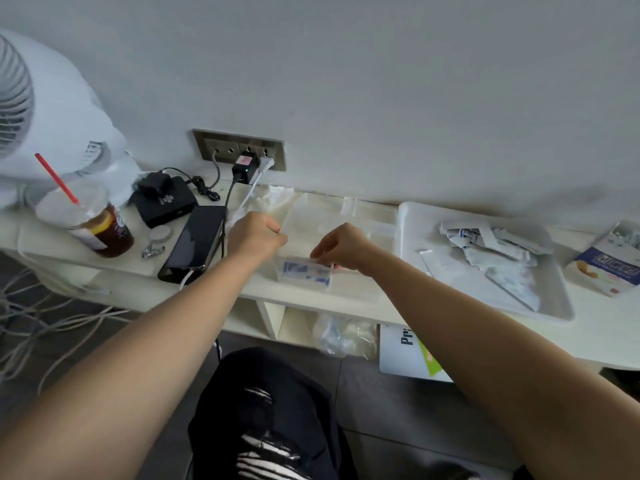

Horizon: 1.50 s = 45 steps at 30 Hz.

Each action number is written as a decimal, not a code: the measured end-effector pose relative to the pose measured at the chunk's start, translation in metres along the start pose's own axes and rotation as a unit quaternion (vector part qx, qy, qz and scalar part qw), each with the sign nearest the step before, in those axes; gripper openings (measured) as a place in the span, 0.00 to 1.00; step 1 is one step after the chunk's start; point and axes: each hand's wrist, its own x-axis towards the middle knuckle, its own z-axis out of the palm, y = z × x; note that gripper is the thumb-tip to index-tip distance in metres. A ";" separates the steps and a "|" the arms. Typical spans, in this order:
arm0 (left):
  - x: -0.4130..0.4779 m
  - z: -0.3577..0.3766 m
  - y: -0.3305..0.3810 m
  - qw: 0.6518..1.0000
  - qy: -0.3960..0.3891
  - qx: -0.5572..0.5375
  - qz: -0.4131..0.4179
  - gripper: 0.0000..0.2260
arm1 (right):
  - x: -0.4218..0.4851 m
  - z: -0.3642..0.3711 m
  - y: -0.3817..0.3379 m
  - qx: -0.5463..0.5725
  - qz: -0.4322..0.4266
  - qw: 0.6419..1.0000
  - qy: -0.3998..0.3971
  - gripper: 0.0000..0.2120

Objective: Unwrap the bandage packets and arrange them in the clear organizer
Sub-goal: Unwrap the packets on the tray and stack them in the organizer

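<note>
- Though partly hidden by both forearms, black ripped trousers (266, 427) lowest in view, over a grey tiled floor.
- Under the shelf edge: a crumpled clear plastic bag (341, 336), and beside it a white sheet (405, 355) with black letters and a green strip.
- Left of that, loose white cables (38, 327) hanging in a tangle.
- On the cream shelf (346, 292), front and centre: bandage packets (304, 273), white with blue print, stacked in the near compartment of the clear organizer (343, 220).
- Right hand (341, 247) just above that stack, fingers pinched together on the top edge of a packet; exact grip hard to tell.
- Left hand (258, 237) closed into a loose fist at the organizer's left wall, pinching its rim or something thin there; cannot tell which.
- Left of the hands: a black phone (197, 242) lying flat with a white cable at its near end, a small metal clip (151, 250), a round white cap (161, 233).
- Farther left: a clear lidded cup (86, 220) of dark drink with a red straw (57, 178), tilted.
- Right of the organizer: a white tray (554, 303) holding torn wrappers (491, 251), and past it an open bandage box (609, 265).
- Behind the phone: a black box (168, 202) with an adapter on top.
- Against the wall: a metal socket plate (239, 147) with plugs in it, and a white fan (45, 109) at far left.
</note>
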 end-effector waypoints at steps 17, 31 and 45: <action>-0.003 0.006 -0.006 0.999 0.026 -0.038 -0.005 0.10 | 0.012 0.014 -0.010 -0.053 0.037 0.993 -0.103 0.14; -0.004 0.007 -0.006 1.000 0.027 -0.016 -0.004 0.09 | 0.004 0.004 -0.005 0.096 0.213 0.964 -0.126 0.21; -0.020 0.029 0.085 0.971 0.139 -0.005 0.194 0.08 | -0.066 -0.104 0.052 0.170 0.002 0.971 0.166 0.09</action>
